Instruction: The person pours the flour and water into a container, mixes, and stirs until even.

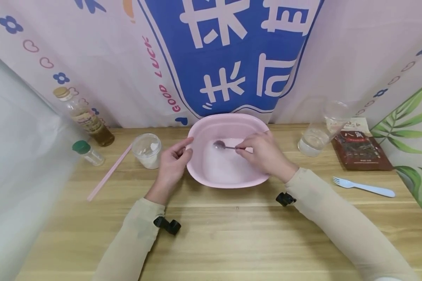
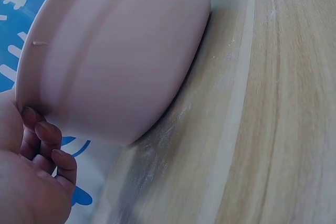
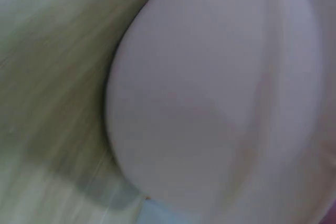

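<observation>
Pink basin (image 1: 232, 128) sits mid-table. R hand (image 1: 263, 154) over its 3 o'clock rim, pinching a metal spoon (image 1: 222, 146); the spoon bowl pts to 9 o'clock inside the basin. L hand (image 1: 172, 164) at the 9 o'clock rim, fingers (image 2: 44, 129) curled vs the outer wall, thumb on the rim.

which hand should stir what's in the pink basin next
Likely the right hand: it already pinches the spoon, whose bowl sits over the white contents of the pink basin. The left hand grips the basin's rim, steadying it.
</observation>
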A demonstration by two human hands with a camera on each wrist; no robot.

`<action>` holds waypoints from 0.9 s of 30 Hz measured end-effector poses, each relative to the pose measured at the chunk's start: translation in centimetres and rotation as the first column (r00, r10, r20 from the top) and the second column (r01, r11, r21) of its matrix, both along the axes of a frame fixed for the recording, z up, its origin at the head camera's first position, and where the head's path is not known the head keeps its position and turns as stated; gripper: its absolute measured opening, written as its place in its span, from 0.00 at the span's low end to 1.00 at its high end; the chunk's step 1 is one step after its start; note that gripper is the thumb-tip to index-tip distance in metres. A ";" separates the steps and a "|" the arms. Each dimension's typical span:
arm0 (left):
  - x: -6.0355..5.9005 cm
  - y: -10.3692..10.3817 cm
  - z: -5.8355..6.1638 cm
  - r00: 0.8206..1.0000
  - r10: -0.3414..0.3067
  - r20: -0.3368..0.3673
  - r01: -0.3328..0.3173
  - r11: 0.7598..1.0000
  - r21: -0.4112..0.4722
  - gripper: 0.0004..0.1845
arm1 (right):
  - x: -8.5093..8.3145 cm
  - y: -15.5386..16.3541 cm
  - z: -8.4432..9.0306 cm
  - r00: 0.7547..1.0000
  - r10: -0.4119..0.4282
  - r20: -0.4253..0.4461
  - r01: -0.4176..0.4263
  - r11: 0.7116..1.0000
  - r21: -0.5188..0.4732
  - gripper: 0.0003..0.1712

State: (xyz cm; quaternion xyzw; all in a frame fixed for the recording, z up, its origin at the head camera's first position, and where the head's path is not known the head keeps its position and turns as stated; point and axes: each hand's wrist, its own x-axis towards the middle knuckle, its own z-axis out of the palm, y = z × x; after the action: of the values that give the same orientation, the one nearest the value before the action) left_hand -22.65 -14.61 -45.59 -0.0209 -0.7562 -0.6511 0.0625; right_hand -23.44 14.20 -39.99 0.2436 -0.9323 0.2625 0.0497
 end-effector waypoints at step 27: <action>0.0 0.2 0.1 1.000 0.014 0.007 -0.014 1.000 -0.008 0.21 | 1.0 4.9 1.7 0.993 -0.076 -0.086 0.085 0.991 0.099 0.06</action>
State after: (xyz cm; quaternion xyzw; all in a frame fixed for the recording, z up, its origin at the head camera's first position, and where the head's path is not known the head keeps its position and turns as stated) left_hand -22.63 -14.39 -45.47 -0.0136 -0.7591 -0.6476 0.0644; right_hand -22.45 19.06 -38.27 0.2186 -0.9508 0.2020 0.0861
